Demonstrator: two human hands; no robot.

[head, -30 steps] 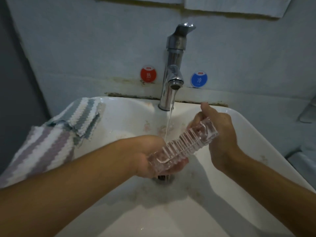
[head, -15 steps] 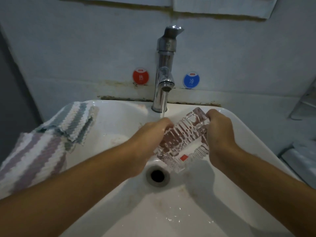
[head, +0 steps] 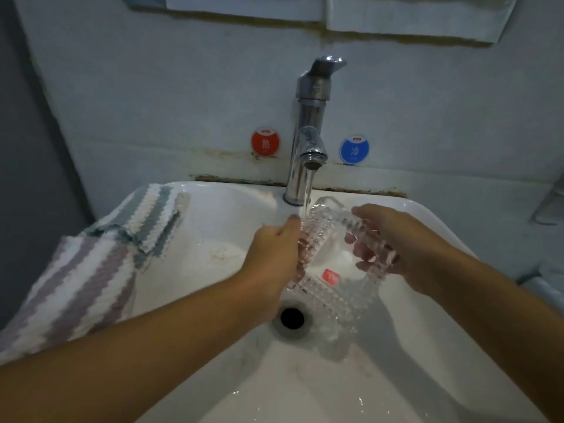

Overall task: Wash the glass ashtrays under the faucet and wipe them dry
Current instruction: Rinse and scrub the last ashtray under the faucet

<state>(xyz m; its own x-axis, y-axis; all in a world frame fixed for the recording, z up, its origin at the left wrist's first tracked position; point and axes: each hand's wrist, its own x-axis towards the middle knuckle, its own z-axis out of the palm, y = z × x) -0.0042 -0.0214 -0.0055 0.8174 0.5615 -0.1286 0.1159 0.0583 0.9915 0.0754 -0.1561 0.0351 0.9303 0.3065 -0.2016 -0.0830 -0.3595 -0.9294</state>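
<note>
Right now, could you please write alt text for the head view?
Two hands, left hand and right hand, hold a glass ashtray under the running faucet over a white sink. A striped cloth drapes over its left rim.

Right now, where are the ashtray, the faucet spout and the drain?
ashtray [head: 328, 293]: head view, on its studded glass wall.
faucet spout [head: 311, 148]: head view, on the chrome spout above the outlet.
drain [head: 292, 318]: head view, on the dark opening.

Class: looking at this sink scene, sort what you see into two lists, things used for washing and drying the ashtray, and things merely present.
In use: glass ashtray, left hand, right hand, faucet, sink, striped cloths on the rim, for drying.

Merely present: red sticker, blue sticker, drain.
</note>
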